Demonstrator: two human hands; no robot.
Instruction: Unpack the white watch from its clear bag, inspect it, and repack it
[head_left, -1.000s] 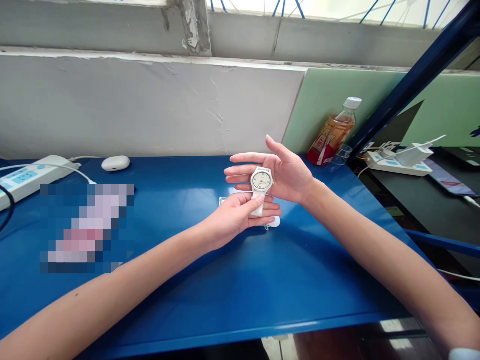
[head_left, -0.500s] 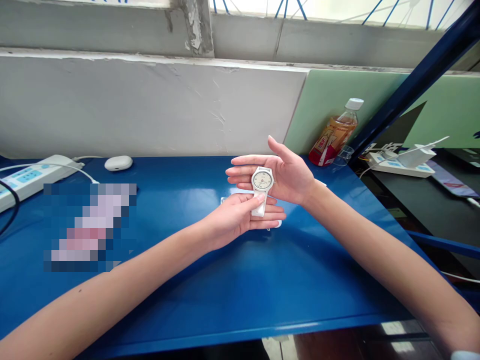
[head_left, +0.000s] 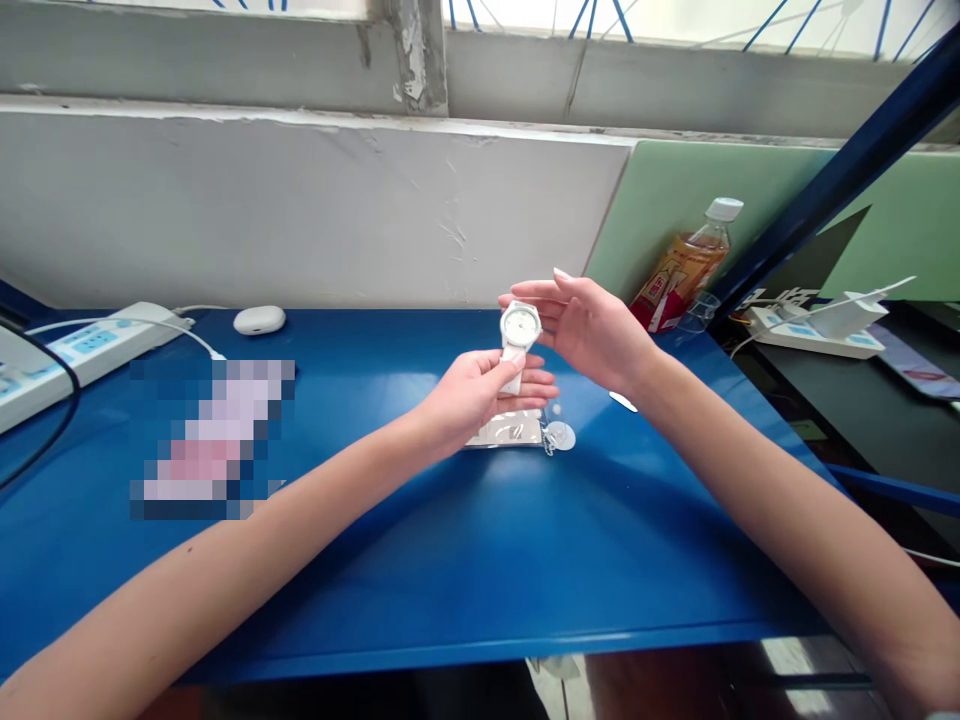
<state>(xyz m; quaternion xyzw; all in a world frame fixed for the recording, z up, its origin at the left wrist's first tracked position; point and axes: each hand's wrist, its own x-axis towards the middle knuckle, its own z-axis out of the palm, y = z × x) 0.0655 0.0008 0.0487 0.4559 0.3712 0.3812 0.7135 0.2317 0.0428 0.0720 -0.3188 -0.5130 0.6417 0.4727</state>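
Note:
A white wristwatch [head_left: 520, 327] with a pale round dial is held up above the blue table [head_left: 450, 540]. My left hand [head_left: 480, 395] pinches its lower strap between thumb and fingers. My right hand [head_left: 592, 325] is behind and to the right of the watch head, fingers spread, fingertips close to the case; whether it grips the watch is unclear. Below my hands a clear plastic packet [head_left: 506, 430] and a small round white tag [head_left: 560, 436] lie on the table.
A white earbud case [head_left: 259, 320] and a power strip with cable [head_left: 90, 345] are at the back left. A blurred patch [head_left: 214, 440] covers something on the left. A drink bottle [head_left: 686, 265] leans at the back right, by a second power strip [head_left: 810, 330].
Both hands have lifted the watch a little and away from the body. My right hand moved from cupping under the watch head to holding fingers beside it. The packet and tag now show.

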